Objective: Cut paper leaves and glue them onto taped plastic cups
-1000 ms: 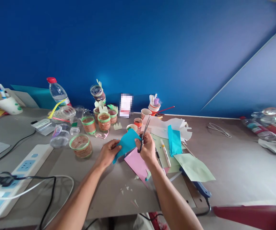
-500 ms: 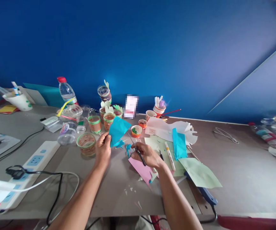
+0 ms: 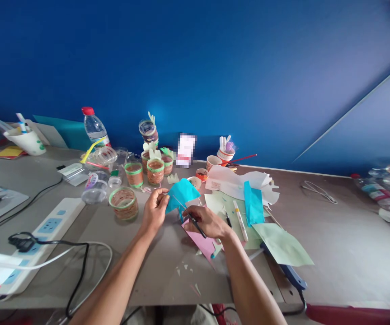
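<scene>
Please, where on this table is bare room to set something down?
Widest bare table lies right of the light green paper. Smaller patch: between power strip and left hand. Crowded: jars behind the blue paper it holds, sheets beside the right hand holding scissors.

grey table | power strip | wrapped jar | pink paper | marker

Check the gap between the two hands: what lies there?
In the head view, the teal paper pinched by the left hand, with the scissors in the right hand laid across its lower edge.
</scene>
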